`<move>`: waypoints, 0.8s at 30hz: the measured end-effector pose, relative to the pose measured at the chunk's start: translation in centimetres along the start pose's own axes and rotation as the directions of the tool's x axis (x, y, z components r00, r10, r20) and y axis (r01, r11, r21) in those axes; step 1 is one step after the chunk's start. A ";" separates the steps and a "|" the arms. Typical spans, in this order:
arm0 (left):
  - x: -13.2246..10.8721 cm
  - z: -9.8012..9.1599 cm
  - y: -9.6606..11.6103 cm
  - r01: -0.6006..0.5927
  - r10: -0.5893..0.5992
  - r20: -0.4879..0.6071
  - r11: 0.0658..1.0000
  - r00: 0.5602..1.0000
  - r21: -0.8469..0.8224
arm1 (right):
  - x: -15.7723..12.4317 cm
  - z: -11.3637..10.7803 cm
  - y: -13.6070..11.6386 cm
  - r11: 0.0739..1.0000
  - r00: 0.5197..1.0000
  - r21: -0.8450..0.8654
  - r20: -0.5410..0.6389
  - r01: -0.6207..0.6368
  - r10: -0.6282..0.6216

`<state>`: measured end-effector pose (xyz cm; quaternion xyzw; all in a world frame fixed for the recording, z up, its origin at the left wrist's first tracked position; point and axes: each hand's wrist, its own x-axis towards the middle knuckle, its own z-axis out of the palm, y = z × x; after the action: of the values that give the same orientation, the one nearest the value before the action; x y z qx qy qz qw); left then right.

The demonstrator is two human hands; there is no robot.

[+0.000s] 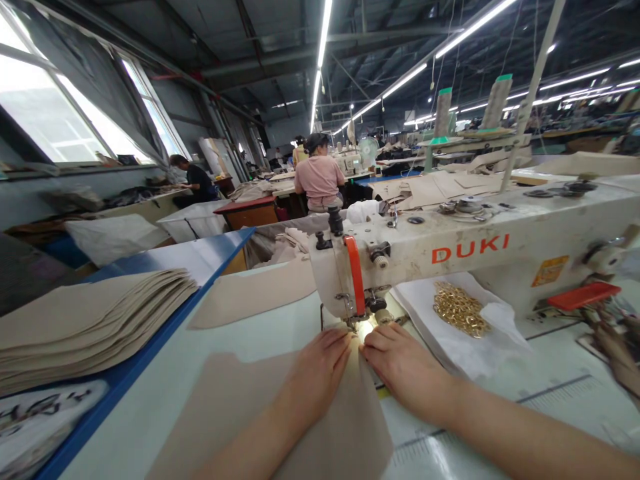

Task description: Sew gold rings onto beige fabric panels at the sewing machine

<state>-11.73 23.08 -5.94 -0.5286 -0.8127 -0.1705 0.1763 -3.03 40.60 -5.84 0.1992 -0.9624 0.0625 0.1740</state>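
Note:
A beige fabric panel (345, 420) lies on the pale table with its far edge under the lit needle area of a white sewing machine (473, 240). My left hand (317, 367) rests on the panel left of the needle, its fingers close together and pressing the fabric. On the other side, my right hand (400, 363) has its fingers bent and pinched at the panel's right edge. Both sets of fingertips are close to the presser foot, which they partly hide. Behind the left hand lies another beige panel (255, 293).
Gold metal fittings (460, 309) are heaped on white wrapping (500, 350) under the machine arm. A stack of beige panels (95, 320) stands on a blue-edged surface at the left. Thread cones (443, 117) rise behind the machine. Other people (319, 175) sit further back.

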 end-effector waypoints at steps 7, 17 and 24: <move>-0.1 0.1 -0.3 -0.050 0.046 0.045 0.994 0.998 0.094 | 0.1 0.3 0.1 0.998 1.000 -0.052 -0.017 0.024 -0.025; 0.0 0.4 -0.7 -0.060 0.055 0.049 0.992 0.997 0.108 | 0.2 0.6 0.2 0.999 1.000 -0.053 -0.025 -0.009 0.008; 0.4 0.0 -0.5 -0.023 0.020 0.051 0.998 0.998 0.067 | 0.4 0.3 0.2 0.999 0.999 -0.031 0.020 -0.043 0.043</move>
<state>-12.35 23.19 -5.81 -0.5351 -0.8165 -0.1278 0.1752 -3.53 40.54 -5.98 0.1765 -0.9690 0.0496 0.1657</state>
